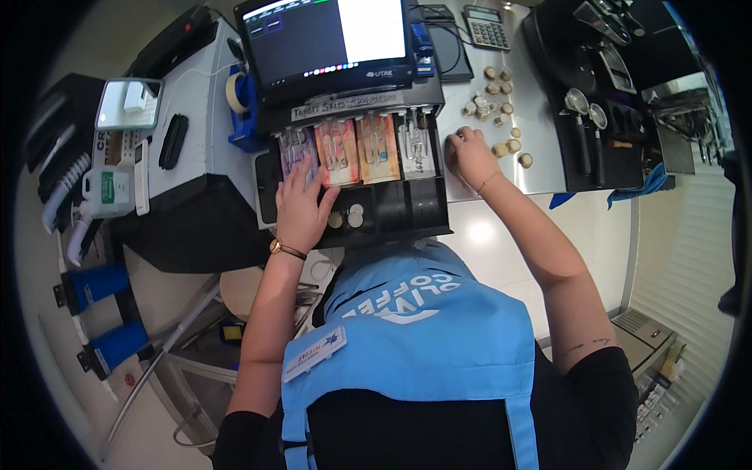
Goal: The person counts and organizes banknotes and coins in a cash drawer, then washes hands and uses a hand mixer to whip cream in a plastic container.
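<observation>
An open cash drawer (399, 205) juts out below a monitor (329, 47). Its upper compartments hold purple, red (337, 154) and orange banknotes (379, 150) under clips, and some pale papers (417, 147) at the right. A few coins (355, 215) lie in a lower compartment. My left hand (302, 208) rests over the drawer's left part, fingers spread, fingertips on the purple notes (292, 154). On the steel counter beside the drawer, my right hand (473, 158) is bent with its fingers curled down; whether something is under them is hidden. Several stacks of coins (501, 150) stand near it.
A calculator (486, 27) lies at the counter's back. Portafilters (578, 117) lie on a black mat (623, 158) to the right. Left of the drawer are a blue tape dispenser (242, 117), a black case (174, 141) and a phone (129, 104).
</observation>
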